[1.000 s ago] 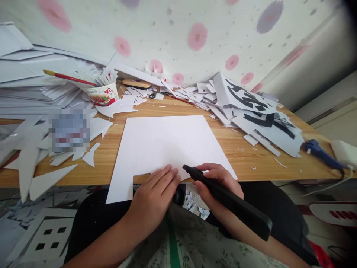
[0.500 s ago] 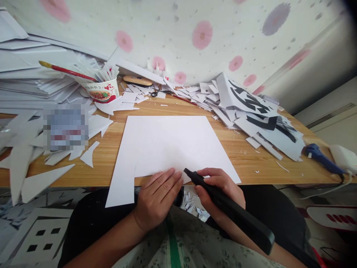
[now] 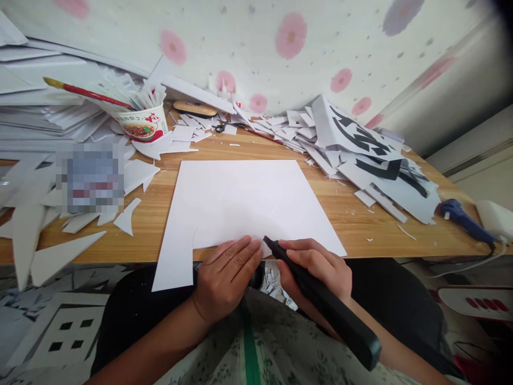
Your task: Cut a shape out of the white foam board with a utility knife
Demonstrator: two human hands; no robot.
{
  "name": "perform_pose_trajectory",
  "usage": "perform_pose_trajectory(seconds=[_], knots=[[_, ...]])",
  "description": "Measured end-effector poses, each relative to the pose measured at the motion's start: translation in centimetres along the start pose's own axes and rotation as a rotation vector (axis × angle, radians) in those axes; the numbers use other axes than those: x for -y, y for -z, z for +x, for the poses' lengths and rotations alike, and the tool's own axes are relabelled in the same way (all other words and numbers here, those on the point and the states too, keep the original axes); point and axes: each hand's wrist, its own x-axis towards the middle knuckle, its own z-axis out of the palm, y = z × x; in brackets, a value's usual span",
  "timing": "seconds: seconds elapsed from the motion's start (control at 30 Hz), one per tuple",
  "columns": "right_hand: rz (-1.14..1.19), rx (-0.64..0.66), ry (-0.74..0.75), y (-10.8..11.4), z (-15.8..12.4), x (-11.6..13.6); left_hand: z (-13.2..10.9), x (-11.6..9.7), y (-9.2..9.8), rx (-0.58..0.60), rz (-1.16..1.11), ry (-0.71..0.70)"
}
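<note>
A white foam-board sheet point(image 3: 236, 198) lies on the desk, with a notch cut from its near edge and a strip at its left reaching over the desk's edge. Thin cut lines show on its surface. My left hand point(image 3: 230, 272) is laid flat over the near edge of the sheet, fingers stretched and close together. My right hand point(image 3: 320, 267) is closed around a black pen-shaped cutting tool point(image 3: 336, 315). Its narrow tip is at the sheet's near edge, just right of my left fingertips; the blade is too small to make out.
White offcuts point(image 3: 288, 128) are heaped at the back, and lettered pieces point(image 3: 360, 139) lie at right. A paper cup point(image 3: 144, 124) holds strips and a brush point(image 3: 88, 95). A blue-handled tool point(image 3: 467, 222) with a cord rests at far right. Scraps point(image 3: 274, 286) lie below the desk edge.
The black cutting tool's rear end has swung slightly left and down, while its tip stays near the same spot on the sheet. The left hand keeps its place; the view has shifted slightly.
</note>
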Motion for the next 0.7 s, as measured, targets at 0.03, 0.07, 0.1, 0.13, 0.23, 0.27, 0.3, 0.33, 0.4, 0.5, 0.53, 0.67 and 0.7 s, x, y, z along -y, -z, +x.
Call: perform_pose_trajectory(seconds=[0.03,0.07,0.1,0.13,0.23,0.27,0.3,0.33,0.4,0.5,0.53,0.67,0.7], knots=[[-0.003,-0.002,0.006,0.0,-0.1,-0.1,0.0,0.0,0.0,0.000,-0.001,0.000],[-0.008,-0.004,0.011,0.0,-0.2,-0.2,0.1,0.0,0.0,0.003,0.001,0.002],[-0.014,-0.007,0.021,0.0,-0.3,-0.2,0.1,0.0,0.0,0.007,0.005,0.004],[-0.020,-0.012,0.034,0.0,-0.4,-0.3,0.1,-0.1,0.1,0.009,0.010,0.007],[-0.036,-0.023,0.068,0.0,-0.7,-0.5,0.2,-0.3,0.2,0.007,0.029,0.017],[-0.041,-0.022,0.072,0.0,-0.8,-0.5,0.2,-0.3,0.2,0.004,0.034,0.018],[-0.046,-0.021,0.075,0.0,-0.9,-0.5,0.3,-0.4,0.3,0.003,0.037,0.020],[-0.054,-0.024,0.079,0.0,-1.0,-0.5,0.3,-0.4,0.3,0.004,0.039,0.021],[-0.064,-0.033,0.093,0.0,-1.1,-0.6,0.4,-0.5,0.3,0.008,0.041,0.021],[-0.060,-0.040,0.108,-0.1,-1.3,-0.5,0.5,-0.5,0.3,0.004,0.046,0.020],[-0.057,-0.039,0.111,-0.1,-1.3,-0.5,0.5,-0.5,0.2,0.000,0.048,0.022],[-0.055,-0.040,0.120,0.0,-1.3,-0.2,0.8,-0.7,0.3,-0.017,0.065,0.034],[-0.052,-0.040,0.121,0.0,-1.3,-0.2,0.8,-0.7,0.3,-0.019,0.072,0.033]])
